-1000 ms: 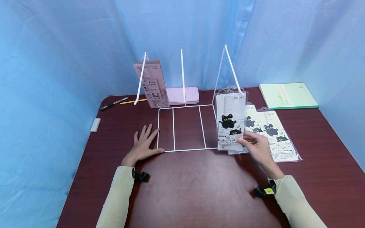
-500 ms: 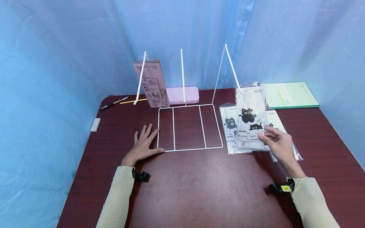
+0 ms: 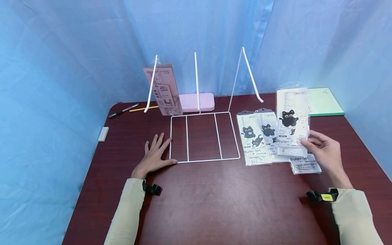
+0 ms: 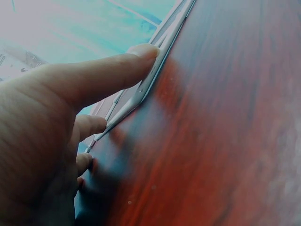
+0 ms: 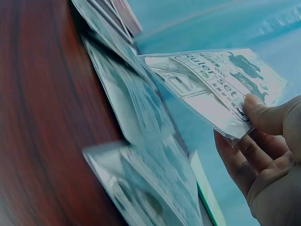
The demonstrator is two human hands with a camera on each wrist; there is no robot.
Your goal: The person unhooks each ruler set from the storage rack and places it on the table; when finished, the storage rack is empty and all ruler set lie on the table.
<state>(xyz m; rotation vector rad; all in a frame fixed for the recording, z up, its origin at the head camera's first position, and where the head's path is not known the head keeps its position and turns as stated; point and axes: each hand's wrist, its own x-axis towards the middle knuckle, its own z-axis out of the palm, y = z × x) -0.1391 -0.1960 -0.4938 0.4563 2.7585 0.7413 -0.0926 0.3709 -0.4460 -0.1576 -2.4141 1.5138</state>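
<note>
My right hand (image 3: 326, 154) pinches a ruler set (image 3: 292, 122) by its lower right edge, thumb in front and fingers behind. This clear packet with black cat prints is upright above the table. The right wrist view shows the same packet (image 5: 221, 84) between thumb and fingers. Beneath and left of it lie more ruler sets (image 3: 253, 139), partly overlapped. My left hand (image 3: 153, 154) rests with spread fingers at the left side of a white wire rack (image 3: 203, 160); in the left wrist view the thumb (image 4: 113, 77) touches the rack's rod.
A pink ruler pack (image 3: 163, 90) hangs on the rack's left arm. Behind stands a lilac case (image 3: 205, 102). A pen (image 3: 123, 111), a yellow pencil (image 3: 144, 109) and a white eraser (image 3: 103, 134) lie at left. Green notebooks (image 3: 326, 100) are at back right; blue curtains enclose the table.
My right hand has carried the ruler set rightward, from beside the rack's right arm to over the packets at right. The left hand has stayed in place.
</note>
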